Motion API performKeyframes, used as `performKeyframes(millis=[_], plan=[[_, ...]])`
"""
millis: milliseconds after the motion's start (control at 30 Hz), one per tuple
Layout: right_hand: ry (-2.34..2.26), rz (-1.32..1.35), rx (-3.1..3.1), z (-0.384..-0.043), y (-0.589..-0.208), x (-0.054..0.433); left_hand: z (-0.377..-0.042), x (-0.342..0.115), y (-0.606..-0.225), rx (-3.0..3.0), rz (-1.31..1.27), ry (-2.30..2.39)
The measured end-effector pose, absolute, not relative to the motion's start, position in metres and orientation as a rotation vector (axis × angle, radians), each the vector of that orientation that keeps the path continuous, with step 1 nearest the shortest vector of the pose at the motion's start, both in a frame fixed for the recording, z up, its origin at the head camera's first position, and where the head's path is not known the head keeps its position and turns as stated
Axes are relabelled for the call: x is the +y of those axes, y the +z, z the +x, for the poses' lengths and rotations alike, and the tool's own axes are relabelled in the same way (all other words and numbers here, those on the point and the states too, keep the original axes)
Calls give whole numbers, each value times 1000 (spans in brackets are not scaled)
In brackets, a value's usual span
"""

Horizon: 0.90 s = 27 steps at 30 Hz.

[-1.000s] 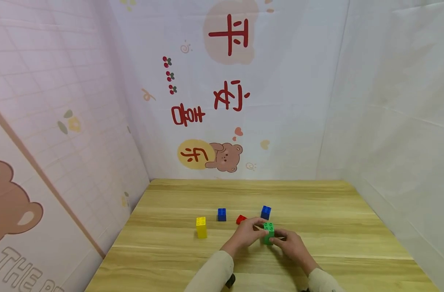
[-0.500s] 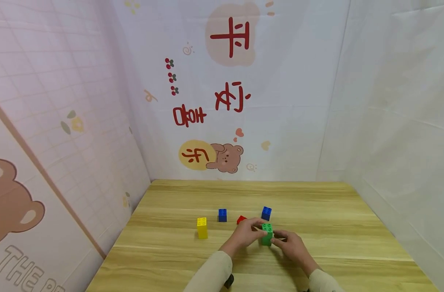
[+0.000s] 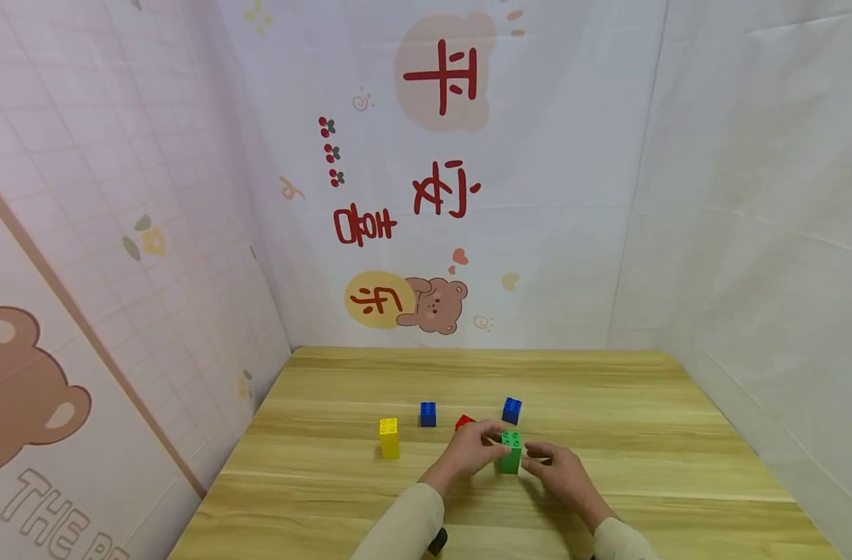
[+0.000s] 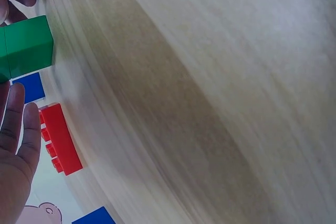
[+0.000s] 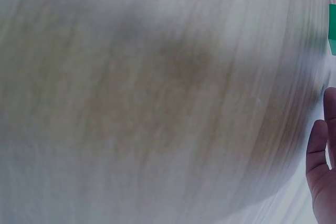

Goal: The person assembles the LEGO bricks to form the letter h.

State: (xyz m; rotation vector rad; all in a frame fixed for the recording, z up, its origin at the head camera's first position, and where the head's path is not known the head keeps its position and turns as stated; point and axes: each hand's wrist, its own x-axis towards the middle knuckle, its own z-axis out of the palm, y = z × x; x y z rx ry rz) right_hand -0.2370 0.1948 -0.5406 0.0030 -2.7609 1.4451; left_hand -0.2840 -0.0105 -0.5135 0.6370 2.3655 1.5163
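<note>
A green block point(image 3: 511, 455), built of two studded toy bricks stacked upright, stands between the two hands. My left hand point(image 3: 466, 451) holds it, thumb at the near side and fingers reaching behind. In the left wrist view the seam between the two green bricks point(image 4: 29, 48) shows, with fingertips right below. My right hand point(image 3: 557, 468) is just to the right of the block, thumb and fingers parted and a narrow gap showing. In the right wrist view its fingers point(image 5: 316, 145) are extended, with nothing in them. Behind the left hand lies a red brick point(image 3: 464, 421), partly hidden.
A yellow block point(image 3: 389, 439) stands upright on the wooden table point(image 3: 629, 404), left of the hands. Farther back are two blue bricks, one on the left point(image 3: 428, 414) and one on the right point(image 3: 512, 411). Printed cloth walls point(image 3: 552, 194) enclose the table's back and sides.
The green block has shifted slightly left with my left hand on it. My right thumb and fingers, at the block before, have come away from it. The head view has tilted a little.
</note>
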Motion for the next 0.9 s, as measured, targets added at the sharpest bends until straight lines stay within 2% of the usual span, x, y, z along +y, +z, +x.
performKeyframes(millis=[900], plan=[[1423, -38, -2777, -244, -537, 202, -285, -30, -510, 2395, 622, 1432]])
